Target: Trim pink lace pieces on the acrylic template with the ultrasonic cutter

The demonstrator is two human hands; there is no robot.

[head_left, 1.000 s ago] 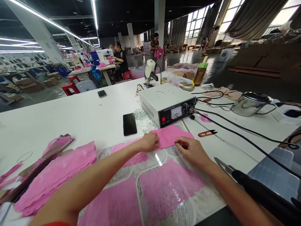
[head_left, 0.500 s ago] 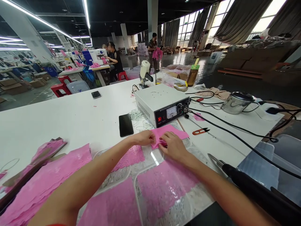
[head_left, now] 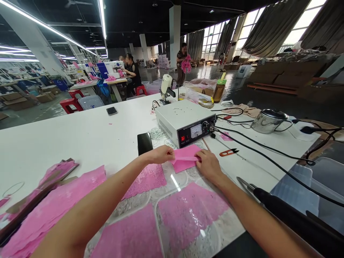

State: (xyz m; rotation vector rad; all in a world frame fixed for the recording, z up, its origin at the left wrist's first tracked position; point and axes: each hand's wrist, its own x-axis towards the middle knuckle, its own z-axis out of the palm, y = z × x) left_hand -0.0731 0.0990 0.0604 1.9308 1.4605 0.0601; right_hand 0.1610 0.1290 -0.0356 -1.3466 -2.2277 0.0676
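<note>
My left hand pinches the left edge of a pink fabric piece. My right hand grips the same fabric at its right edge, and a raised strip is stretched between the two hands. Beneath lies a glossy clear-topped, marble-patterned sheet with pale outlines. Lace-edged pink panels lie flat on or under it. A stack of pink lace fabric sits left of my left forearm. To the right of my right forearm rests a black-handled tool with a pointed metal blade.
A control box with a lit red switch stands just beyond the fabric. Beside it lie a phone and orange thread snips. Black cables run across the right side near a glass pot. Farther back, people work near sewing machines.
My right hand has moved right along the fabric, farther from my left hand. A strip of the pink fabric now shows lifted and stretched between them. The view has shifted slightly.
</note>
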